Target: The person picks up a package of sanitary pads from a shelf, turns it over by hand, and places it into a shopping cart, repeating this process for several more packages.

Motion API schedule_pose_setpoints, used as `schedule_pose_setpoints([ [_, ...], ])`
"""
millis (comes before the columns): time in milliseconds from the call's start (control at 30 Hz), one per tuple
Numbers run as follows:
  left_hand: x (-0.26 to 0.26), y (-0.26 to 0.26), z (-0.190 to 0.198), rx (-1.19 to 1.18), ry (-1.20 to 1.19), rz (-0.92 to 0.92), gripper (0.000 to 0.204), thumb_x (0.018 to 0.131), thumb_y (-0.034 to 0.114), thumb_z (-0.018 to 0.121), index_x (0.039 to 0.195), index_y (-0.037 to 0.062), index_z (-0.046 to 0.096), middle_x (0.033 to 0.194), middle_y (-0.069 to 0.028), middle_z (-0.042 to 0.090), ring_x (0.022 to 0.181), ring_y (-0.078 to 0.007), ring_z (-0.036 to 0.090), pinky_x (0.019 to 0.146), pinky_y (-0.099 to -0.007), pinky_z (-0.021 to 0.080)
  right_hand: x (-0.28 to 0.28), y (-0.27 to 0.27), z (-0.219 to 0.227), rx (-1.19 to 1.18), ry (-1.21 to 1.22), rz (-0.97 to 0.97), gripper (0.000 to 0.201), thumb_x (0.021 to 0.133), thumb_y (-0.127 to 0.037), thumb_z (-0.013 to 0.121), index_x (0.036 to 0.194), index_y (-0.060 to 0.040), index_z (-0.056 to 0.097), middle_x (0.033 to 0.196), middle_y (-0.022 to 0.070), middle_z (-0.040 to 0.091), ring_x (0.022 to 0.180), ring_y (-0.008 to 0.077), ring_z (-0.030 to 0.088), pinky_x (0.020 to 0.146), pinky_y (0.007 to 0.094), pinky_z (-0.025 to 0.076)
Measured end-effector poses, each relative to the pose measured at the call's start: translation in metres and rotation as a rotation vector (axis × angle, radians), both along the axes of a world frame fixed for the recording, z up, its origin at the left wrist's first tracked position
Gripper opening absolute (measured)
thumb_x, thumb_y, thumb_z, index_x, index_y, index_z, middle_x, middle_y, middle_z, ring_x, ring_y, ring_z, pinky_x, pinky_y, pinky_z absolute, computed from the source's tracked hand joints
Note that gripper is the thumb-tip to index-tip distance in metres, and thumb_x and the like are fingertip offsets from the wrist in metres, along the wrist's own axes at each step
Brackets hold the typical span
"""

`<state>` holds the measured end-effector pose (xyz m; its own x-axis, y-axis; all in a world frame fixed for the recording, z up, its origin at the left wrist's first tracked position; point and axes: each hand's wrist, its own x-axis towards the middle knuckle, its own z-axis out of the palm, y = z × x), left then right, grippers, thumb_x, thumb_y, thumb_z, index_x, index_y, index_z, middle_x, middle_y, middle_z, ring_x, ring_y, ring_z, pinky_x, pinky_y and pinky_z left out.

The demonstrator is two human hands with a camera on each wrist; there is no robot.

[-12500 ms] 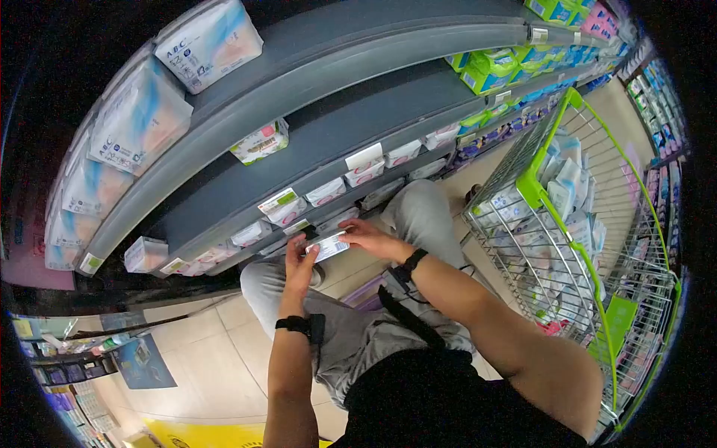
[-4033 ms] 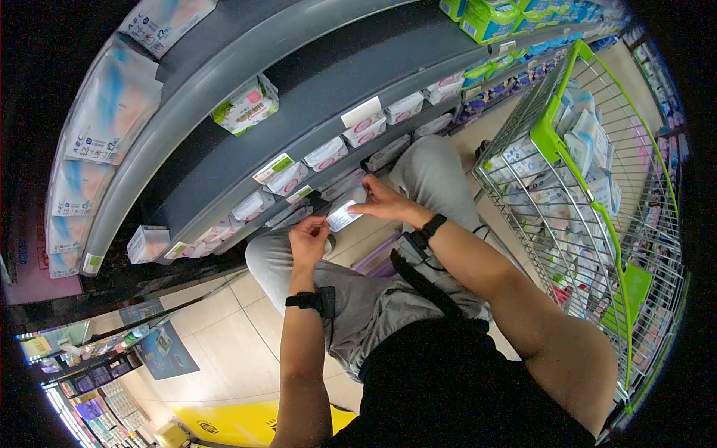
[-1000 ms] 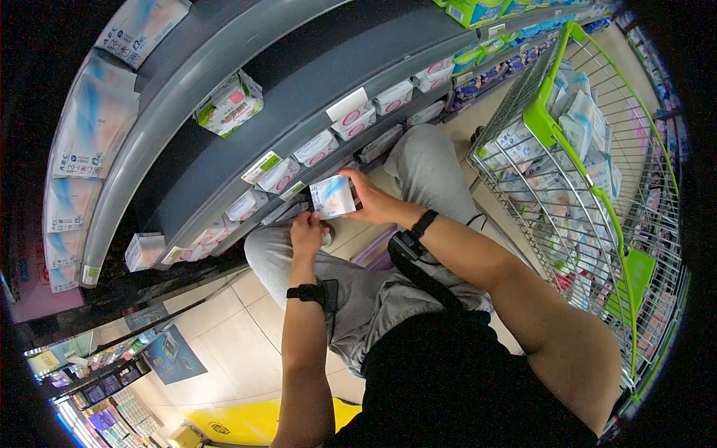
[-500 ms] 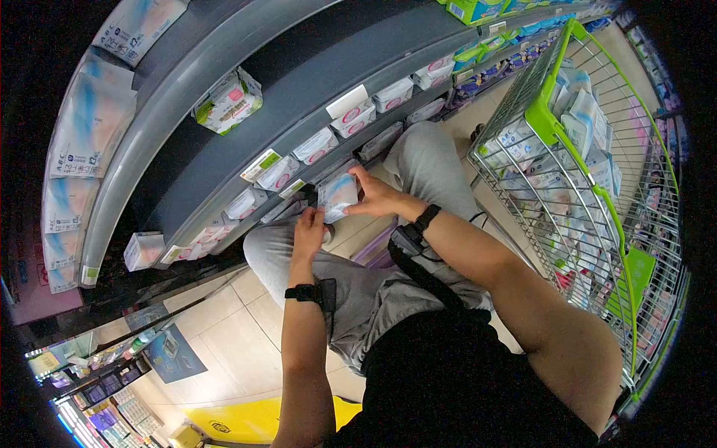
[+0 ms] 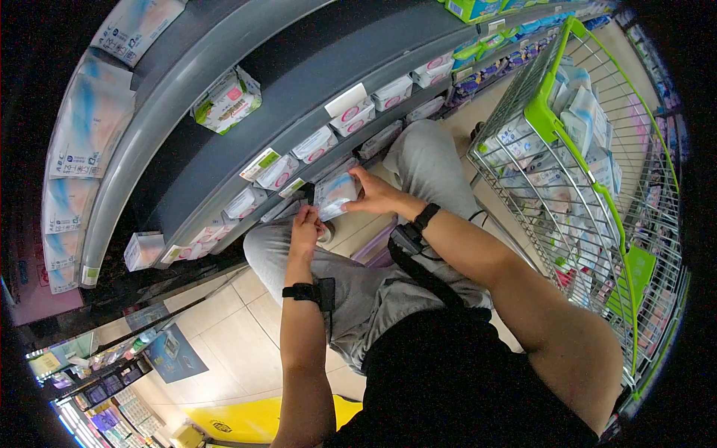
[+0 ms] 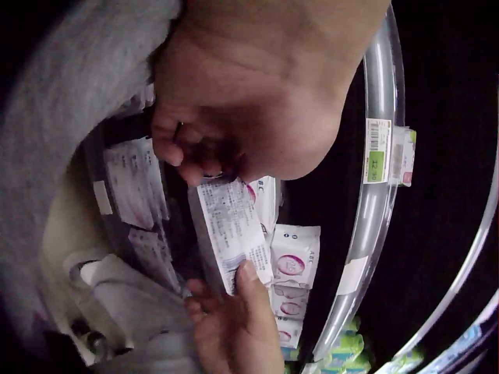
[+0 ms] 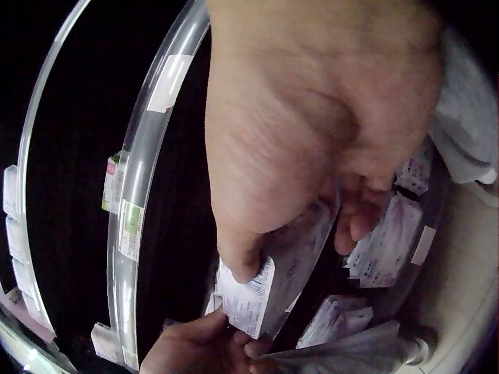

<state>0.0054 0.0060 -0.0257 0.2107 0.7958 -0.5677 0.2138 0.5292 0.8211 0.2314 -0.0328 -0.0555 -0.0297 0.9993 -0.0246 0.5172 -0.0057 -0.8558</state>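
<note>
A small soft white packet with blue and pink print (image 5: 335,196) is held between both hands, low in front of the shelf. My right hand (image 5: 372,196) grips its right side, the thumb on the printed label face of the packet (image 6: 234,234) in the left wrist view. At the packet's other end, my left hand (image 5: 305,231) pinches the edge with curled fingers. The right wrist view shows the right hand (image 7: 304,132) over the packet (image 7: 253,300) and the left hand (image 7: 191,347) at its lower end.
Shelves (image 5: 299,82) curve across the front, with white packets (image 5: 315,144) in rows and a green-white pack (image 5: 228,101) above. A wire cart (image 5: 553,123) holding many packets stands at the right. Grey-trousered legs (image 5: 429,160) are folded beside the lower shelf.
The packet earlier showed its label side, then its printed front; since then it has tilted and moved slightly toward the lower shelf. The left hand has shifted slightly left.
</note>
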Motion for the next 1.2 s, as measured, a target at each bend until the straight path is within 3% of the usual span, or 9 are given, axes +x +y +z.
schedule_pose_setpoints([
  [100, -0.003, 0.002, 0.003, 0.016, -0.085, -0.032, 0.019, 0.099, 0.024, 0.052, 0.085, 0.0123, 0.057, 0.066, 0.0025, 0.048, 0.055, -0.0084, 0.048, 0.050, -0.0232, 0.038, -0.001, 0.002, -0.001, -0.160, 0.113, 0.005, 0.088, 0.073, -0.042, 0.080, 0.134, 0.0032, 0.035, 0.113, 0.0193, 0.056, 0.092, 0.0241, 0.061, 0.079, 0.0322, 0.050],
  [200, 0.004, 0.001, 0.008, 0.034, -0.070, 0.077, 0.023, 0.100, 0.028, 0.051, 0.083, 0.0132, 0.056, 0.064, 0.0041, 0.047, 0.055, -0.0075, 0.046, 0.052, -0.0221, 0.037, 0.000, 0.000, 0.012, -0.229, 0.178, -0.012, 0.085, 0.077, -0.046, 0.077, 0.133, 0.0037, 0.037, 0.107, 0.0151, 0.058, 0.086, 0.0197, 0.060, 0.073, 0.0293, 0.050],
  [300, 0.002, 0.005, 0.004, 0.152, -0.037, 0.030, 0.024, 0.099, 0.035, 0.052, 0.089, 0.0133, 0.055, 0.073, 0.0038, 0.050, 0.065, -0.0071, 0.048, 0.056, -0.0225, 0.039, 0.004, 0.001, 0.032, -0.427, 0.449, 0.035, 0.079, 0.079, -0.049, 0.074, 0.129, 0.0031, 0.042, 0.095, 0.0092, 0.059, 0.077, 0.0144, 0.058, 0.067, 0.0249, 0.048],
  [500, 0.010, -0.001, 0.026, 0.191, -0.090, 0.070, 0.046, 0.093, 0.044, 0.060, 0.123, 0.0113, 0.047, 0.109, -0.0048, 0.054, 0.098, -0.0141, 0.052, 0.069, -0.0274, 0.047, 0.004, 0.007, 0.020, -0.533, 0.615, -0.058, 0.058, 0.083, -0.047, 0.071, 0.113, -0.0005, 0.054, 0.079, 0.0030, 0.058, 0.069, 0.0095, 0.056, 0.060, 0.0228, 0.046],
  [700, 0.003, 0.003, 0.017, 0.084, -0.152, 0.043, 0.053, 0.090, 0.042, 0.063, 0.129, 0.0105, 0.046, 0.115, -0.0085, 0.056, 0.094, -0.0164, 0.056, 0.071, -0.0286, 0.050, 0.005, 0.008, 0.024, -0.571, 0.592, -0.074, 0.056, 0.086, -0.049, 0.067, 0.111, -0.0003, 0.055, 0.082, 0.0041, 0.058, 0.070, 0.0100, 0.057, 0.060, 0.0241, 0.047],
  [800, 0.002, 0.004, 0.017, 0.014, -0.194, 0.047, 0.052, 0.089, 0.042, 0.065, 0.126, 0.0091, 0.050, 0.109, -0.0077, 0.058, 0.087, -0.0153, 0.056, 0.070, -0.0280, 0.050, 0.007, 0.012, 0.024, -0.611, 0.556, 0.046, 0.060, 0.087, -0.049, 0.065, 0.116, 0.0022, 0.054, 0.087, 0.0059, 0.060, 0.076, 0.0144, 0.060, 0.063, 0.0262, 0.049],
  [900, 0.001, 0.006, 0.015, -0.022, -0.228, 0.123, 0.049, 0.089, 0.040, 0.065, 0.124, 0.0089, 0.052, 0.102, -0.0057, 0.060, 0.083, -0.0139, 0.056, 0.069, -0.0273, 0.050, -0.008, -0.005, 0.027, -0.124, 0.396, 0.071, 0.062, 0.087, -0.046, 0.066, 0.121, 0.0043, 0.052, 0.093, 0.0074, 0.062, 0.084, 0.0201, 0.062, 0.070, 0.0283, 0.051],
  [1000, 0.000, 0.006, 0.011, 0.050, -0.131, 0.103, 0.056, 0.092, 0.051, 0.058, 0.122, 0.0054, 0.052, 0.097, -0.0055, 0.061, 0.080, -0.0144, 0.057, 0.066, -0.0274, 0.049, -0.006, 0.007, 0.011, 0.459, 0.013, 0.057, 0.061, 0.088, -0.043, 0.067, 0.123, 0.0051, 0.053, 0.097, 0.0082, 0.064, 0.090, 0.0225, 0.063, 0.076, 0.0292, 0.051],
  [1200, -0.004, 0.006, 0.003, -0.025, -0.212, 0.174, 0.082, 0.092, 0.071, 0.034, 0.115, -0.0050, 0.053, 0.078, -0.0089, 0.061, 0.066, -0.0154, 0.058, 0.061, -0.0285, 0.048, 0.003, 0.011, 0.007, -0.271, 0.402, -0.007, 0.048, 0.090, -0.039, 0.066, 0.114, 0.0024, 0.059, 0.085, 0.0051, 0.064, 0.080, 0.0142, 0.061, 0.068, 0.0284, 0.050],
])
